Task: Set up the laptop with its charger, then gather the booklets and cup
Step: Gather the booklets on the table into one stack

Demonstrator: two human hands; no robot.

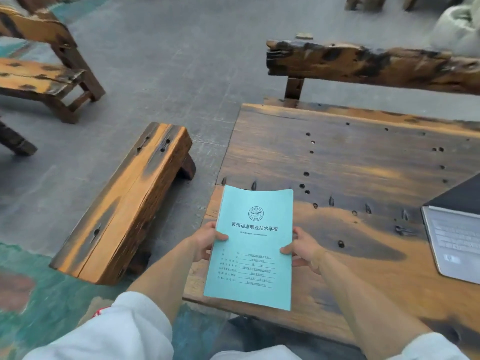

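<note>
A light blue booklet with a round emblem and printed lines is held over the near left corner of the wooden table. My left hand grips its left edge, thumb on the cover. My right hand grips its right edge, thumb on the cover too. An open silver laptop sits at the table's right edge, partly cut off by the frame. No cup or charger is in view.
A low wooden bench stands left of the table on the grey floor. A bench with a backrest stands behind the table, another at far left. A pale cushion lies at top right.
</note>
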